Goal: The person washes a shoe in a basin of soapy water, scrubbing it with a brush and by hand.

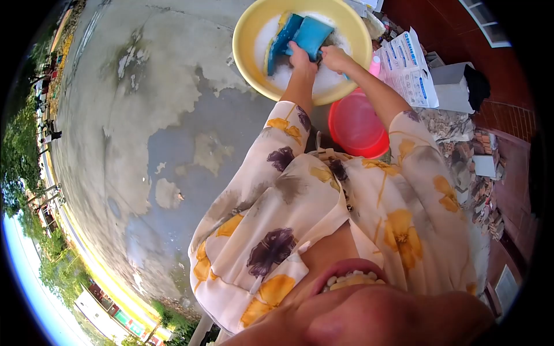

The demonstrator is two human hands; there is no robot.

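Observation:
A yellow basin (245, 55) at the top of the view holds white soapy water (266, 36). In it lies a wet blue piece (313, 36), folded or in two panels, with a yellowish edge on its left; its exact kind is unclear. My left hand (303, 57) is closed on its lower part. Just right of that, my right hand (336, 59) is closed with its fingertips against the blue piece. A light-blue tip (346, 76) pokes out below the right palm, like the end of a handle; the rest is hidden.
A red plastic basin (352, 124) stands close to the yellow one, under my right forearm. A pink bottle (375, 66) and a printed white bag (408, 69) are to the right. Beyond them are a grey-white box (450, 86) and rubble (461, 153). Patchy wet concrete (190, 132) spreads left.

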